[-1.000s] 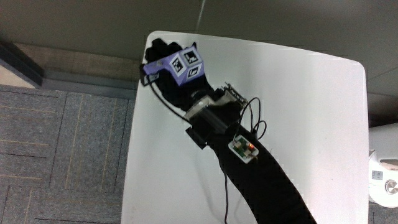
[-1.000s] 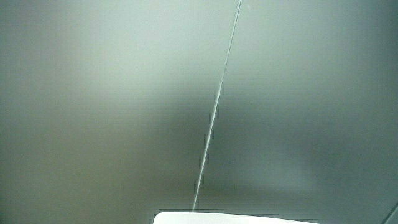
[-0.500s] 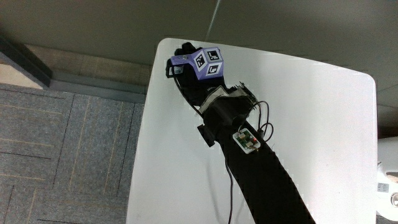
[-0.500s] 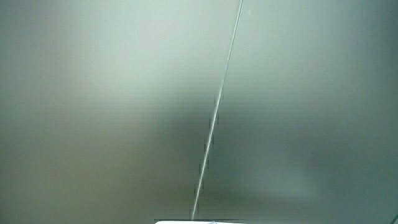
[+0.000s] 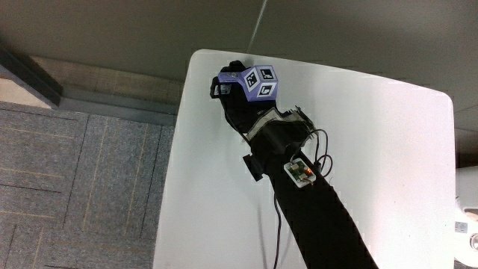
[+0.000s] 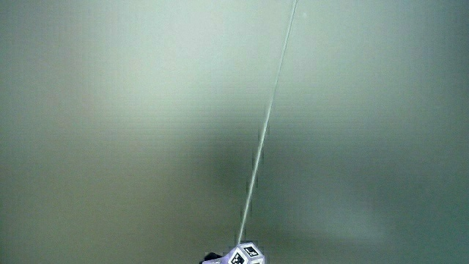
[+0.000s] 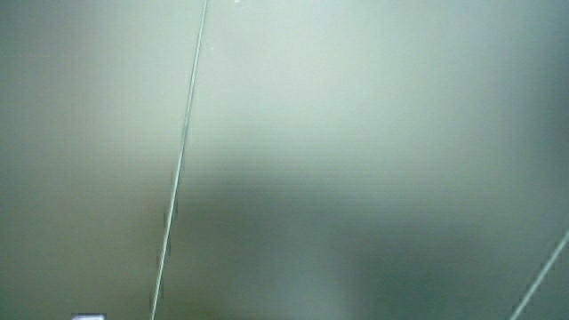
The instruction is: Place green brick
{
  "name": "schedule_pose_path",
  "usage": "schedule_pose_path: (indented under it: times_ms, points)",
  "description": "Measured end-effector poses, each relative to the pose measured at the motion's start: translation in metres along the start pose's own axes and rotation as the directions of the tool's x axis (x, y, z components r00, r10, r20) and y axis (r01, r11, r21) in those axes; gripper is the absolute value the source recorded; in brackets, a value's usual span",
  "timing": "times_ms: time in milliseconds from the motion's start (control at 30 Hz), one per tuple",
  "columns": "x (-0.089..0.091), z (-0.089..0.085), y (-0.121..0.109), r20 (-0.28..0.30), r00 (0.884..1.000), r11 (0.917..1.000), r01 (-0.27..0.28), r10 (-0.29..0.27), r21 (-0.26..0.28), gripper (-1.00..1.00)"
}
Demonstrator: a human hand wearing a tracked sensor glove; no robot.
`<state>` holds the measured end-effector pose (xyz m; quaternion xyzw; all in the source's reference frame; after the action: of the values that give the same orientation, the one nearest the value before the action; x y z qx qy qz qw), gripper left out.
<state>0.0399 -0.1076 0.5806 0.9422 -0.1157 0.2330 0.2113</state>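
One gloved hand [image 5: 240,101] over white counter [image 5: 373,149] near its corner, patterned cube [image 5: 258,81] on its back. We can't tell hands' state, can't spot green brick. Side views mostly pale wall; cube tip [image 6: 244,256] peeks in.

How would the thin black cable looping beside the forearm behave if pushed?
Probably floppy: the cable curves in a loose loop over the table, so it would likely bend, not slide whole. Likely light, being very thin. It seems tied to the small board on the forearm, so it may tug there. Side views show mostly pale wall.
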Motion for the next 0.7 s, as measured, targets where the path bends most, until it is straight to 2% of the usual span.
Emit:
schedule_pose_path:
  times_ms: [133,200,233,333,433,500,533,567,700]
  points:
    - [0.003,0.000,0.000,-0.017,1.000,0.9997,-0.009,0.008,-0.021,-0.33]
    - [0.003,0.002,-0.001,-0.014,1.000,0.9999,-0.007,0.007,-0.012,-0.39]
    - [0.001,0.003,-0.002,-0.023,1.000,0.9994,-0.018,0.017,-0.029,-0.42]
    - [0.001,-0.001,0.000,0.009,1.000,0.9990,-0.024,0.024,-0.039,-0.52]
    - [0.002,-0.005,0.001,0.004,1.000,0.9964,-0.028,0.029,-0.079,-0.61]
    - [0.001,-0.006,-0.002,0.030,0.999,0.9962,-0.027,0.029,-0.083,-0.67]
    - [0.003,-0.010,0.000,0.036,0.999,0.9939,-0.018,0.022,-0.108,-0.70]
    - [0.000,-0.009,-0.002,0.052,0.998,0.9937,-0.023,0.029,-0.110,-0.73]
    - [0.002,-0.015,-0.002,0.049,0.999,0.9906,-0.008,0.015,-0.137,-0.85]
